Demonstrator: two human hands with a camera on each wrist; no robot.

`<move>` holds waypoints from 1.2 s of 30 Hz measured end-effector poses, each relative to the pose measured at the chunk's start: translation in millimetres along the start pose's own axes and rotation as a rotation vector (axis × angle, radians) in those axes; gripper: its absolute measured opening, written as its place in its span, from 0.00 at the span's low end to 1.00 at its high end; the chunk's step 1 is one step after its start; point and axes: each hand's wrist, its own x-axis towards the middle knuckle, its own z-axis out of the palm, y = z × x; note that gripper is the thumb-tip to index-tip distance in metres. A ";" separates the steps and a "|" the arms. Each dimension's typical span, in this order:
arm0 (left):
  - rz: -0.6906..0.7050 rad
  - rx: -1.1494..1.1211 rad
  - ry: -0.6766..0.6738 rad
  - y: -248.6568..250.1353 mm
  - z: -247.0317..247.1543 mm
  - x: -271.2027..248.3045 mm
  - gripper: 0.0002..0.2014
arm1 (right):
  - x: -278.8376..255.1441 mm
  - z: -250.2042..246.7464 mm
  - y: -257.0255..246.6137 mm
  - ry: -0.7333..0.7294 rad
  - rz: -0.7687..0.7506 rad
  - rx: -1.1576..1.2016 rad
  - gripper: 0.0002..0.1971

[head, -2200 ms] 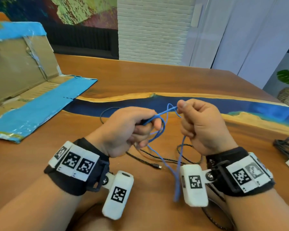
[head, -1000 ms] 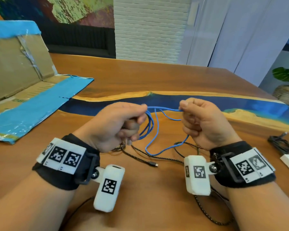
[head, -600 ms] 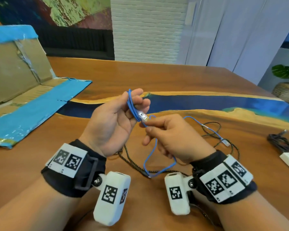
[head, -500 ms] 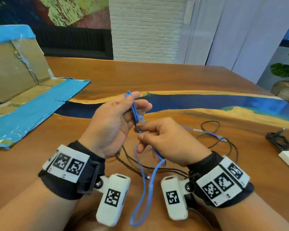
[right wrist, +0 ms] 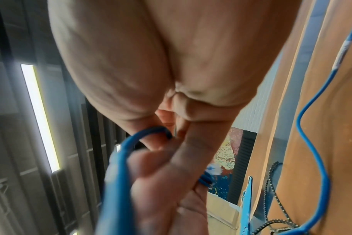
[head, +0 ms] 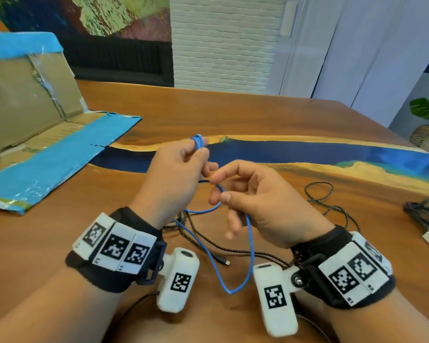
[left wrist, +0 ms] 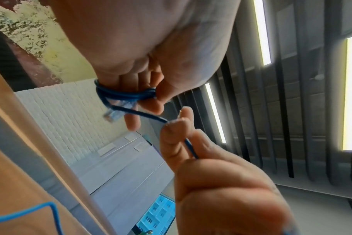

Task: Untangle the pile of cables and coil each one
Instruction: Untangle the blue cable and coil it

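Hanging loop: the slack of the blue cable (head: 251, 256) droops in one long loop between the two wrists, above the surface (head: 233, 115); half a second ago the slack hung in a longer, narrower loop, so length is being taken up.
Right hand: the right hand (head: 255, 206) pinches the blue cable between thumb and forefinger just beside the left, the other fingers loosely curled; since a moment ago it has shifted right, off the left hand, drawing out a short run of cable.
Left hand: the left hand (head: 176, 179) grips a small bundle of blue turns at its fingertips; the left wrist view shows the clear plug (left wrist: 113, 114) dangling under that bundle.
Meaning: the coil is growing turn by turn, and the remaining slack looks good for a few more wraps.
Black braided cable: the black braided cable (head: 327, 206) lies loose on the surface beneath and beyond the hands, not yet coiled.
Far right: another black cable (head: 421, 214) lies bunched near the edge.
Far left: opened cardboard (head: 35, 115) rests on the surface.
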 end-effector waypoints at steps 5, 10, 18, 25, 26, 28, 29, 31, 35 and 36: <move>-0.039 0.221 -0.152 -4.1 -7.6 1.0 0.17 | -4.7 -17.4 -20.3 0.154 -0.069 0.218 0.12; -0.177 0.113 -0.343 4.7 -0.6 -7.2 0.15 | -4.8 -41.9 -25.7 0.353 -0.139 0.226 0.15; -0.299 -0.622 -0.462 20.6 -8.8 -12.6 0.22 | 5.6 -44.7 -6.2 0.522 -0.115 0.030 0.10; -0.169 -0.968 -0.189 26.3 -10.8 -5.4 0.20 | 6.7 -22.6 6.7 0.257 0.090 -0.244 0.14; -0.140 -0.918 -0.132 24.2 -10.2 -3.8 0.19 | 6.3 -15.6 7.5 0.192 0.103 -0.301 0.16; -0.117 -0.770 -0.056 19.5 -7.8 -2.4 0.17 | 4.9 -1.4 7.1 0.061 0.101 -0.432 0.17; -0.121 -0.686 -0.040 17.3 -6.0 -2.7 0.15 | 3.2 5.2 5.3 -0.003 0.092 -0.515 0.16; -0.146 -0.502 -0.046 14.1 -3.2 -4.3 0.11 | 0.7 10.9 3.2 -0.096 0.092 -0.642 0.13; -0.163 -0.173 -0.044 7.1 -2.2 -3.9 0.13 | -1.9 8.4 0.1 -0.030 0.075 -0.525 0.09; -0.159 -0.103 -0.054 5.2 -2.4 -3.4 0.12 | -1.3 7.7 -0.6 0.027 0.026 -0.461 0.08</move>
